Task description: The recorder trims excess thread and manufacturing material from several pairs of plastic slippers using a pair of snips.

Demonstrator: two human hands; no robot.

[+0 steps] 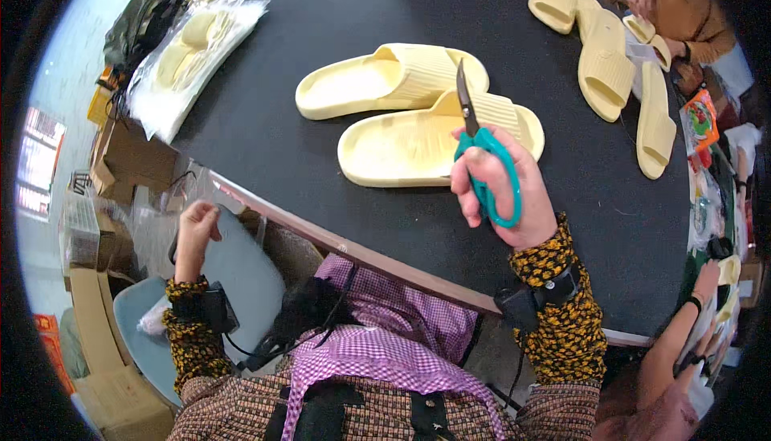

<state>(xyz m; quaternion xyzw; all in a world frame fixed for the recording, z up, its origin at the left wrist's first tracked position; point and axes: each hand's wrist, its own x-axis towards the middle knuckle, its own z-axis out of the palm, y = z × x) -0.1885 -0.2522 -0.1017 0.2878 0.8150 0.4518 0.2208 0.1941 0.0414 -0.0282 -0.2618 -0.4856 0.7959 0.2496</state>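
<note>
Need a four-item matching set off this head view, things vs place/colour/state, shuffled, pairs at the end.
Things
1. Scissors
2. Bagged slippers
3. Nearest unbagged pair of slippers
4. Chair

Place, colour or state
A. Pale blue-grey
B. Side by side on the dark table, near the picture's middle
C. Held in the right hand
D. At the picture's upper left

Pairs: 1-C, 2-D, 3-B, 4-A
</note>
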